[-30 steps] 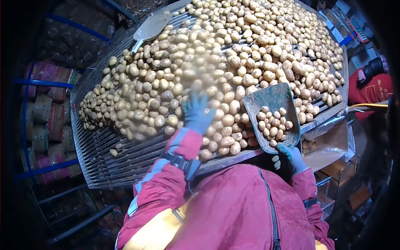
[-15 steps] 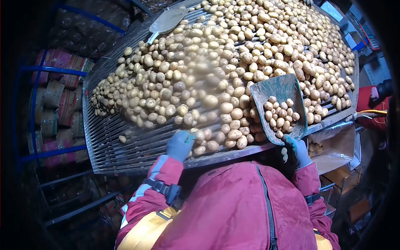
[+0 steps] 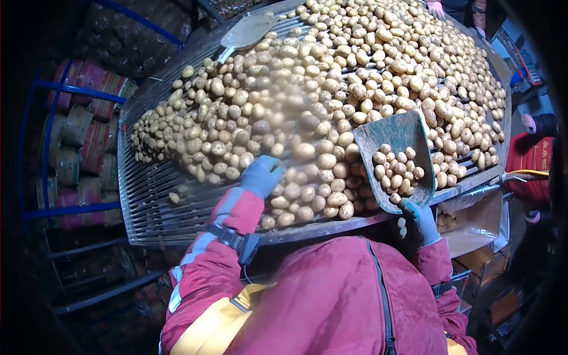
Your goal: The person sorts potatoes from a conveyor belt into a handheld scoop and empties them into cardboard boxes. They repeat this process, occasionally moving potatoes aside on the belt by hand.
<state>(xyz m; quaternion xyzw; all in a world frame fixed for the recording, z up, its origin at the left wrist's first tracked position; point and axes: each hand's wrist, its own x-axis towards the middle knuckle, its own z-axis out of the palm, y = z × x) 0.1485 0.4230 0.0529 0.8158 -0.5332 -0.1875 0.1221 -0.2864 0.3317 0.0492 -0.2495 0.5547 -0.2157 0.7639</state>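
Potatoes [image 3: 236,127] lie heaped across a slatted metal sorting table [image 3: 154,216]. My left hand [image 3: 262,176], in a grey-blue glove, is over the near edge of the heap with its fingers curled in. What it holds, if anything, is hidden. My right hand [image 3: 421,222], gloved too, grips the handle end of a green scoop [image 3: 408,130] at the table's front edge. Several small potatoes [image 3: 397,168] sit in the scoop's pan, which rests against the heap. Two pale, small roundish things [image 3: 402,228] show beside my right hand.
A second scoop [image 3: 251,31] lies on the far left of the table. Blue rails [image 3: 77,90] and stacked bags [image 3: 89,148] stand to the left. An open cardboard box [image 3: 473,222] is below right. Another person's gloved hand [image 3: 436,10] shows at the far edge.
My left hand has moved up, farther over the potatoes. The scoop in my right hand has barely shifted. Another person's gloved hand now shows more at the far edge.
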